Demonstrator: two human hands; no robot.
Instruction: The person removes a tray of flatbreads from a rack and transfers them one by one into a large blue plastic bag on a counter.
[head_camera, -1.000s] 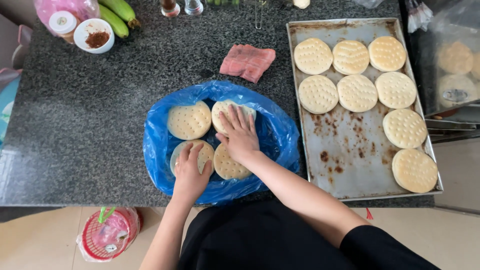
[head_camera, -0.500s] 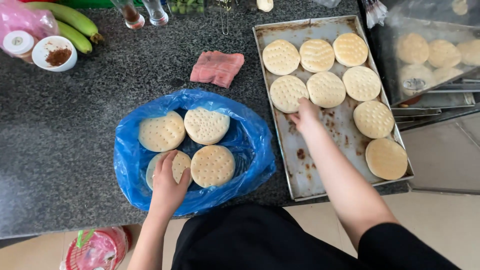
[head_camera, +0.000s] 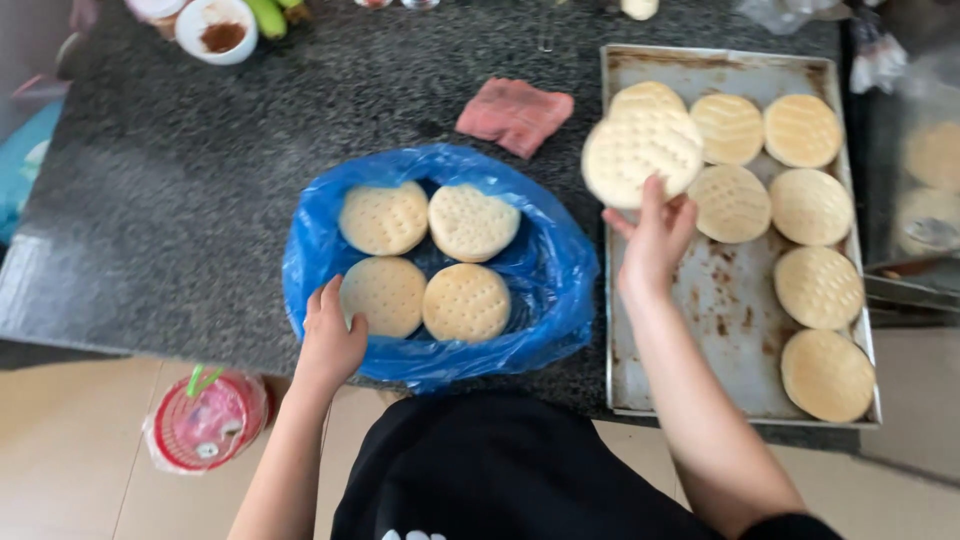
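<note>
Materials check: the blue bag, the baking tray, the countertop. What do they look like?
Blue bag: thin plastic film, glossy, by its crinkles and highlights.
Baking tray: sheet metal, probably aluminium or steel; dull grey with brown baked-on stains and a raised rim.
Countertop: looks like polished granite or similar stone, dark with fine speckles and a soft sheen.

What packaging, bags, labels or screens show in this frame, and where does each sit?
Blue plastic bag: on the dark counter, opened out, holding four round flatbreads; left hand at its near edge.
Red and white round package: on the floor below the counter, in clear wrap.
Clear plastic wrap: top right, crumpled.
No screens or signs visible.
</note>
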